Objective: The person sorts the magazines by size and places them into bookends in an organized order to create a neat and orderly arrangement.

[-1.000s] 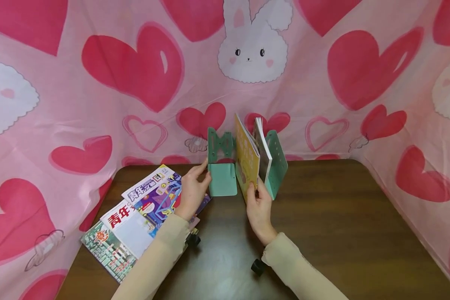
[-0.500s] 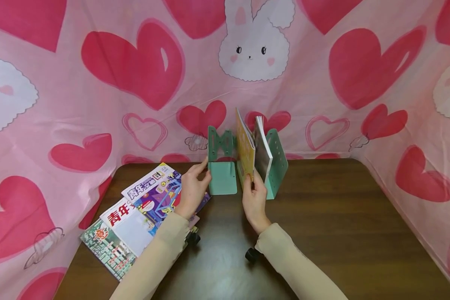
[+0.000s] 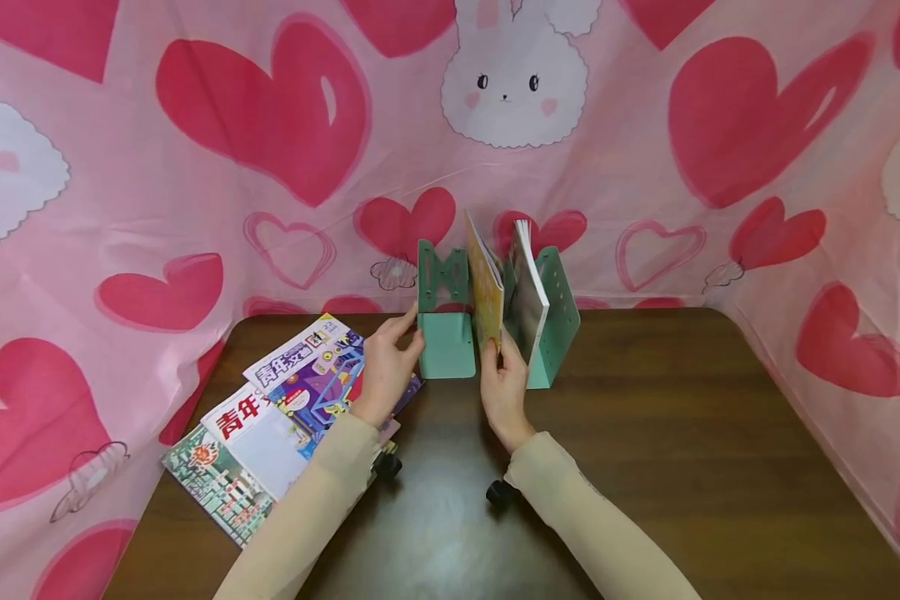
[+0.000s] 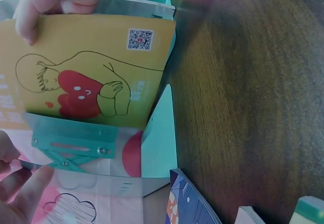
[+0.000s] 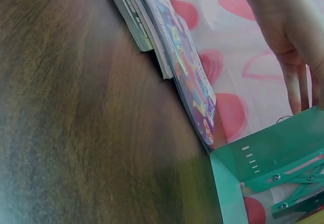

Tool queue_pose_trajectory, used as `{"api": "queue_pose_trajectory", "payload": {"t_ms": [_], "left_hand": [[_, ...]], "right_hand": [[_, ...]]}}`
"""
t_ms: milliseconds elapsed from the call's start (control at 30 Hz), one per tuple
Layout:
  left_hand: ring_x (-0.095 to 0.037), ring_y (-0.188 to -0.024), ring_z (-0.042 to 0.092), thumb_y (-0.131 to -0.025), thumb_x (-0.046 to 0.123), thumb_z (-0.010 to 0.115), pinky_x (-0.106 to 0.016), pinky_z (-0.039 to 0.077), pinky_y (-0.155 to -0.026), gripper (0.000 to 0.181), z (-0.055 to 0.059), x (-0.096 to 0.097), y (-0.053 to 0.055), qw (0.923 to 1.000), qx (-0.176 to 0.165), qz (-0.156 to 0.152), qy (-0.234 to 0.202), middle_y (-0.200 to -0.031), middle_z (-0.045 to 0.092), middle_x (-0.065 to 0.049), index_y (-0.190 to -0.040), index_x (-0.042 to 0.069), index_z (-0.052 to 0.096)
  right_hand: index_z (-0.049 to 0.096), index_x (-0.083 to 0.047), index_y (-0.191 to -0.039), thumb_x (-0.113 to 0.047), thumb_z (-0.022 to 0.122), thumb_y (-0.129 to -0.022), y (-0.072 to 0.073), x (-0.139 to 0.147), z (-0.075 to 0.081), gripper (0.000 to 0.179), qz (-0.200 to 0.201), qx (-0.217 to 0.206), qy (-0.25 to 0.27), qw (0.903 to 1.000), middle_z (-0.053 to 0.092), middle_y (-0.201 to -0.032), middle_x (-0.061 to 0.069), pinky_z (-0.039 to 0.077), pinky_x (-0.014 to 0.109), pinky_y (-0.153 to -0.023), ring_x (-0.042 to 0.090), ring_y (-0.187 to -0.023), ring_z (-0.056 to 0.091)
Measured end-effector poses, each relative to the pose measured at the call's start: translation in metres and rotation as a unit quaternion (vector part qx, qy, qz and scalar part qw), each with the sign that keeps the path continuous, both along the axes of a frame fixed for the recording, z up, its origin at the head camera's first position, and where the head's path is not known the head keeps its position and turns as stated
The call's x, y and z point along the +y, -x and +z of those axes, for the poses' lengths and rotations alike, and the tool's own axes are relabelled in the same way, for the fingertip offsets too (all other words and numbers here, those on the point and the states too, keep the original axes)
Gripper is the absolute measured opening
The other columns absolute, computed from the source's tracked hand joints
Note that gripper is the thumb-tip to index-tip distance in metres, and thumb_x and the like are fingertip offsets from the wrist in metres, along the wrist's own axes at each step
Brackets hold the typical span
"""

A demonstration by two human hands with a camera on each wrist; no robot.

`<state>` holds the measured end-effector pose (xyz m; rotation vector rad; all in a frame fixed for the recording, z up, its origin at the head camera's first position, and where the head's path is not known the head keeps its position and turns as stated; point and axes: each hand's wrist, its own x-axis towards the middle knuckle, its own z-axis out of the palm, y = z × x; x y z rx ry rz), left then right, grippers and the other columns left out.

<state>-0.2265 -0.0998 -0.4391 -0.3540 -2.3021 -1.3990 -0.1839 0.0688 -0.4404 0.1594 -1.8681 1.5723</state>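
Observation:
A green metal expandable bookend (image 3: 447, 346) stands at the back of the table. My left hand (image 3: 387, 362) pinches the edge of its left end plate between thumb and fingers. My right hand (image 3: 506, 387) grips the lower front edge of a yellow magazine (image 3: 485, 292), which stands upright inside the bookend. In the left wrist view the magazine's cover (image 4: 101, 72) shows a red heart and a QR code. To its right a second magazine with white pages (image 3: 530, 292) leans against the right end plate (image 3: 561, 304). The right wrist view shows the bookend's crossed folding bars (image 5: 298, 181).
Several magazines lie fanned out on the left of the table, a purple one (image 3: 322, 375) on top, a green-and-white one (image 3: 221, 479) at the near end. Behind the wooden table (image 3: 682, 433) hangs a pink cloth (image 3: 405, 108) printed with hearts and rabbits.
My right hand has shifted slightly left, and the yellow magazine turned more edge-on. The left hand keeps its pinch on the end plate. The head view has tilted down a little.

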Motion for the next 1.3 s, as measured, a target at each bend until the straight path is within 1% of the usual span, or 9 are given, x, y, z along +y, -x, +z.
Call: {"api": "queue_pose_trajectory", "payload": {"t_ms": [167, 333, 433, 567, 633, 733, 867, 1000, 1300], "left_hand": [[-0.029, -0.113, 0.07, -0.098, 0.006, 0.07, -0.046, 0.058, -0.096, 0.046, -0.001, 0.001, 0.001, 0.9999, 0.012, -0.002, 0.0, -0.127, 0.072, -0.016, -0.144, 0.007, 0.061], [-0.027, -0.103, 0.071, -0.098, 0.005, 0.07, -0.046, 0.061, -0.088, 0.046, 0.0, 0.002, 0.001, 0.9995, 0.029, 0.006, 0.002, -0.122, 0.074, -0.015, -0.143, 0.009, 0.063], [-0.027, -0.102, 0.071, -0.098, 0.006, 0.069, -0.046, 0.06, -0.088, 0.046, 0.001, 0.002, 0.002, 0.9996, 0.029, 0.005, 0.002, -0.122, 0.074, -0.014, -0.143, 0.008, 0.062], [-0.026, -0.109, 0.071, -0.099, 0.005, 0.069, -0.044, 0.059, -0.094, 0.047, 0.002, 0.001, 0.0, 0.9999, 0.009, 0.003, -0.005, -0.124, 0.073, -0.013, -0.145, 0.009, 0.061], [-0.026, -0.113, 0.07, -0.099, 0.005, 0.068, -0.043, 0.058, -0.097, 0.048, 0.002, 0.001, -0.001, 1.0, -0.003, 0.004, -0.005, -0.125, 0.072, -0.013, -0.146, 0.01, 0.06], [-0.025, -0.115, 0.07, -0.1, 0.006, 0.068, -0.042, 0.059, -0.095, 0.047, 0.002, 0.001, -0.002, 1.0, -0.009, 0.002, -0.003, -0.126, 0.072, -0.013, -0.146, 0.01, 0.06], [-0.026, -0.114, 0.07, -0.1, 0.006, 0.068, -0.043, 0.06, -0.092, 0.047, 0.002, 0.001, 0.0, 1.0, -0.001, -0.001, -0.002, -0.126, 0.072, -0.014, -0.146, 0.009, 0.06], [-0.026, -0.111, 0.071, -0.099, 0.006, 0.069, -0.044, 0.059, -0.093, 0.046, 0.001, 0.002, 0.001, 0.9999, 0.012, 0.007, 0.002, -0.124, 0.073, -0.014, -0.144, 0.008, 0.062], [-0.028, -0.108, 0.071, -0.097, 0.005, 0.07, -0.045, 0.058, -0.095, 0.046, -0.001, 0.002, 0.0, 0.9996, 0.027, 0.012, 0.003, -0.122, 0.074, -0.015, -0.143, 0.009, 0.063]], "right_hand": [[0.064, 0.01, -0.134, 0.014, 0.051, -0.099, 0.002, -0.001, 0.001, 0.037, -0.001, 0.006, 0.002, 1.0, 0.065, -0.131, 0.03, 0.052, 0.06, -0.097, 0.044, -0.119, 0.063], [0.065, 0.011, -0.13, 0.013, 0.052, -0.099, 0.007, 0.0, 0.0, 0.034, 0.0, -0.003, 0.007, 1.0, 0.066, -0.129, 0.03, 0.052, 0.058, -0.095, 0.042, -0.117, 0.064], [0.066, 0.011, -0.128, 0.012, 0.051, -0.1, 0.015, 0.002, -0.011, 0.032, 0.0, -0.017, 0.016, 0.9997, 0.066, -0.129, 0.029, 0.052, 0.058, -0.094, 0.042, -0.116, 0.063], [0.066, 0.005, -0.133, 0.006, 0.052, -0.103, 0.023, 0.004, -0.03, 0.033, 0.001, -0.047, 0.029, 0.9985, 0.067, -0.133, 0.024, 0.052, 0.058, -0.096, 0.039, -0.12, 0.063], [0.067, 0.001, -0.133, 0.001, 0.054, -0.104, 0.023, 0.004, -0.035, 0.032, 0.002, -0.064, 0.035, 0.9974, 0.068, -0.133, 0.02, 0.053, 0.056, -0.097, 0.035, -0.12, 0.064], [0.07, -0.002, -0.129, -0.004, 0.056, -0.105, 0.023, 0.005, -0.038, 0.028, -0.005, -0.076, 0.031, 0.9966, 0.071, -0.13, 0.016, 0.055, 0.053, -0.095, 0.031, -0.117, 0.067], [0.071, 0.0, -0.123, -0.006, 0.057, -0.104, 0.023, 0.006, -0.038, 0.024, -0.007, -0.067, 0.009, 0.9977, 0.073, -0.123, 0.016, 0.056, 0.05, -0.09, 0.03, -0.108, 0.068], [0.071, 0.001, -0.121, -0.004, 0.057, -0.103, 0.023, 0.008, -0.036, 0.024, 0.0, -0.049, -0.024, 0.9985, 0.073, -0.118, 0.019, 0.055, 0.049, -0.087, 0.03, -0.102, 0.066], [0.064, -0.003, -0.14, -0.001, 0.062, -0.099, 0.022, 0.007, -0.038, 0.041, 0.025, -0.022, -0.069, 0.9971, 0.069, -0.133, 0.017, 0.054, 0.052, -0.099, 0.032, -0.118, 0.066]]}}
